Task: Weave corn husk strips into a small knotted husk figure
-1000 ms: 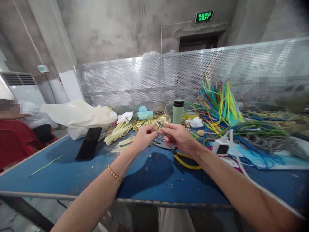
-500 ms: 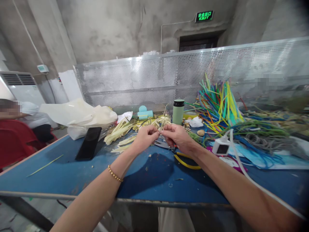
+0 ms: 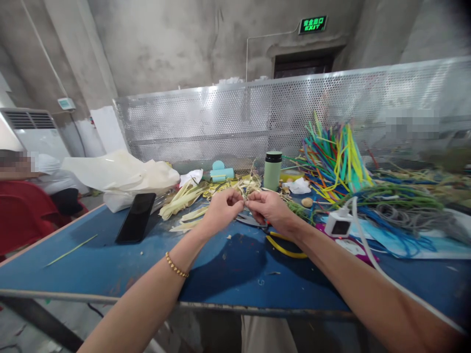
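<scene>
My left hand (image 3: 223, 210) and my right hand (image 3: 268, 206) meet above the middle of the blue table (image 3: 154, 264), fingertips pinched close together. Whatever lies between the fingertips is too small to name. Behind them is a tangle of pale dried plant strips (image 3: 249, 182). Below my right hand lies a pair of scissors or pliers with yellow handles (image 3: 285, 249), its grey metal part partly hidden by the hand. Wide pale husk strips (image 3: 181, 200) lie to the left of my left hand.
A black phone (image 3: 136, 218) and a crumpled plastic bag (image 3: 125, 176) are on the left. Behind my hands stands a green bottle (image 3: 272, 171). Colourful strips (image 3: 338, 162), a white charger (image 3: 337, 224) and its cable lie right. A perforated metal panel (image 3: 206, 122) backs the table.
Both hands stay pinched together in nearly the same place, with only slight shifts of the fingers. The whole view has moved a little.
</scene>
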Tool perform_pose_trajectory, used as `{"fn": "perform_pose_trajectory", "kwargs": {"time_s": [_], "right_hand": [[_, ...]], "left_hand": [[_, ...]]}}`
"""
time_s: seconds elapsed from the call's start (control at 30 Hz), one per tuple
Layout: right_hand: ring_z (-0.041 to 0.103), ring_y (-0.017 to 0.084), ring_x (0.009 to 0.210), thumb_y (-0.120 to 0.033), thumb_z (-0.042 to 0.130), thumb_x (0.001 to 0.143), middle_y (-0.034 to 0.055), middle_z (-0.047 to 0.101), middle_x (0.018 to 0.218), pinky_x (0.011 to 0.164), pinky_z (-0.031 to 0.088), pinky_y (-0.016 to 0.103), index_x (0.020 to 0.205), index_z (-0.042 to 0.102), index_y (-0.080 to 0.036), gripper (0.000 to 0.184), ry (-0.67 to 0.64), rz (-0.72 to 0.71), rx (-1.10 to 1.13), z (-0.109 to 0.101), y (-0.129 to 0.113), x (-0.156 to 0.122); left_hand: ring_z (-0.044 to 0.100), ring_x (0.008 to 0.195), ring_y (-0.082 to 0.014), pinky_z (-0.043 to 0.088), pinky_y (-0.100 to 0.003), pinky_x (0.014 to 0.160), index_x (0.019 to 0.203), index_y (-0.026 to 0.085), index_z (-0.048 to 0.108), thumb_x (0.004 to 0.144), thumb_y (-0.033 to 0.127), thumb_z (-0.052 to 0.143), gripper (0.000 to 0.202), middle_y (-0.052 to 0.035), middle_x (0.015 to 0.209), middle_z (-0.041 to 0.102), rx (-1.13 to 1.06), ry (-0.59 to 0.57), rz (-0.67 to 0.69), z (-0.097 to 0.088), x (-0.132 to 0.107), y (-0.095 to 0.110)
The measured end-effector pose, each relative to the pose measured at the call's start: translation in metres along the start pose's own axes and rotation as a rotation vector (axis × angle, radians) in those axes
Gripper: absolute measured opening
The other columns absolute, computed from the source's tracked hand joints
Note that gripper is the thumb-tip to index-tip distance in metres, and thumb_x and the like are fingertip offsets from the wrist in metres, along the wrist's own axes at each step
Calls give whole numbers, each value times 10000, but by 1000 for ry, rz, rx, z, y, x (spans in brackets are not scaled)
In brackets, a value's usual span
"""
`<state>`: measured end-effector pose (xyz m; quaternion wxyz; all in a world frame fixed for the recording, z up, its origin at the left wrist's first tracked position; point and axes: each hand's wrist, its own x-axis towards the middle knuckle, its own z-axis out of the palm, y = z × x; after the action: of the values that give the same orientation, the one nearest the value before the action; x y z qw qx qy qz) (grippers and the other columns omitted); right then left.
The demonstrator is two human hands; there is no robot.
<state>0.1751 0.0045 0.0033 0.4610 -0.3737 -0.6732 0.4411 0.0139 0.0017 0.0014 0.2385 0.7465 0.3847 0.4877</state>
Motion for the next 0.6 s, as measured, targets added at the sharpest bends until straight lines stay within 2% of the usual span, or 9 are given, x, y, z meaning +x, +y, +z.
{"fn": "perform_pose_trajectory", "kwargs": {"time_s": [0.13, 0.33, 0.6], "right_hand": [[351, 59, 309, -318, 616, 707, -78, 460, 399, 327, 243, 189, 682, 514, -185, 169, 8, -15, -107, -1, 6, 2], [374, 75, 338, -298, 599, 720, -89, 425, 391, 366, 265, 206, 670, 494, -197, 154, 43, -107, -305, -1, 13, 5], [401, 82, 380, -257, 557, 722, -65, 469, 423, 405, 273, 219, 640, 497, -195, 118, 58, -214, -482, -1, 14, 4]], "left_hand": [[450, 538, -87, 333, -206, 523, 681, 154, 557, 700, 169, 541, 29, 33, 573, 516, 110, 10, 15, 0, -2, -2], [455, 520, -88, 310, -201, 510, 635, 151, 547, 687, 159, 516, 61, 36, 521, 517, 168, -52, -38, 0, -3, -2], [435, 429, -81, 315, -198, 469, 616, 155, 540, 674, 177, 493, 78, 44, 443, 498, 110, -138, -99, -1, -2, -3]]}}
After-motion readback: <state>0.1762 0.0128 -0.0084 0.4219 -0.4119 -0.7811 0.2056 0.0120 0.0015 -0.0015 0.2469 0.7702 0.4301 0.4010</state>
